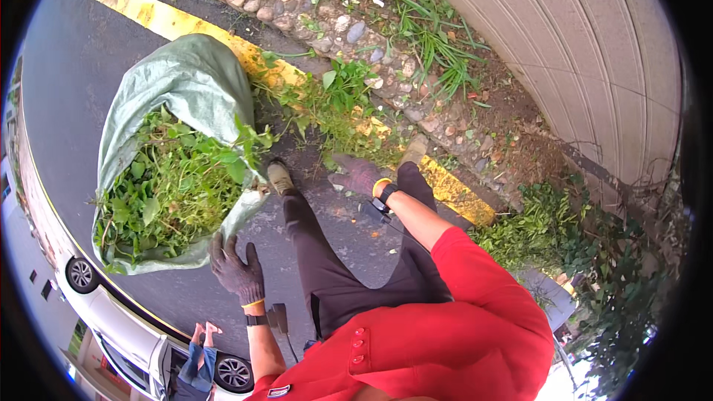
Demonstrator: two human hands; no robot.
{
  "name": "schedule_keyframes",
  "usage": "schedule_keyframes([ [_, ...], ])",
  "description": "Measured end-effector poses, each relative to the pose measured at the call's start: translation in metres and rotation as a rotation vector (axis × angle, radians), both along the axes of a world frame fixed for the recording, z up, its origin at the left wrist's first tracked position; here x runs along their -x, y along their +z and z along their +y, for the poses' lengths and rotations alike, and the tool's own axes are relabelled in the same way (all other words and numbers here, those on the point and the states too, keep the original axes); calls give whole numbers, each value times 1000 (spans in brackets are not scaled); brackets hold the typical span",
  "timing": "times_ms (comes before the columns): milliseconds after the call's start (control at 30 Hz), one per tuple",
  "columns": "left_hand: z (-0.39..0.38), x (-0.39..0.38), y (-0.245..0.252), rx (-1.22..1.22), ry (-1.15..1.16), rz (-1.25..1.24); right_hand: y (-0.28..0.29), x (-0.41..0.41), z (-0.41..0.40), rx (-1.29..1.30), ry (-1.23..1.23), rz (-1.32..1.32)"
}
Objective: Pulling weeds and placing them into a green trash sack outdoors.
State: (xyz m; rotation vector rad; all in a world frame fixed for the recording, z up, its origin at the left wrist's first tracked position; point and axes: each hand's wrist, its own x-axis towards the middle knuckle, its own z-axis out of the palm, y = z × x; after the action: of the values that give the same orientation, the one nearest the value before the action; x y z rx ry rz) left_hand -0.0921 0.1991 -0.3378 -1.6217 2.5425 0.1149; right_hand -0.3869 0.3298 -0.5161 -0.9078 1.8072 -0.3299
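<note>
My left hand (238, 270), in a dark knit work glove, is beside the near rim of a pale green woven sack (186, 75). Its fingers are apart, the tips at the sack's edge; whether they touch it I cannot tell. The sack lies with its mouth facing me, stuffed with pulled weeds and leafy stems (172, 184). Above the asphalt, between my feet, my right hand (357, 175) has its gloved fingers extended and shows nothing held. Just beyond it, loose green weeds (340, 122) lie across the yellow painted line.
A cobblestone edging (334, 28) borders a soil strip with grass tufts (434, 39), backed by a ribbed wall (585, 39). Cut greenery (523, 234) lies at right. A white car (120, 323) and another person (198, 362) are at lower left.
</note>
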Motion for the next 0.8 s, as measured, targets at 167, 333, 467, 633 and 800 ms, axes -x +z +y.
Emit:
schedule_keyframes([
  [167,85,138,-77,-521,-96,367,-46,117,70,-165,120,93],
  [333,119,189,-219,-1013,-22,197,-110,164,44,-31,312,309],
  [467,124,173,-297,-1014,-187,263,-162,181,2,193,207,612],
  [633,94,151,-346,-955,-83,260,-208,239,-55,365,-293,888],
  [800,69,156,-357,-940,-56,384,-253,294,-76,-208,-419,795],
])
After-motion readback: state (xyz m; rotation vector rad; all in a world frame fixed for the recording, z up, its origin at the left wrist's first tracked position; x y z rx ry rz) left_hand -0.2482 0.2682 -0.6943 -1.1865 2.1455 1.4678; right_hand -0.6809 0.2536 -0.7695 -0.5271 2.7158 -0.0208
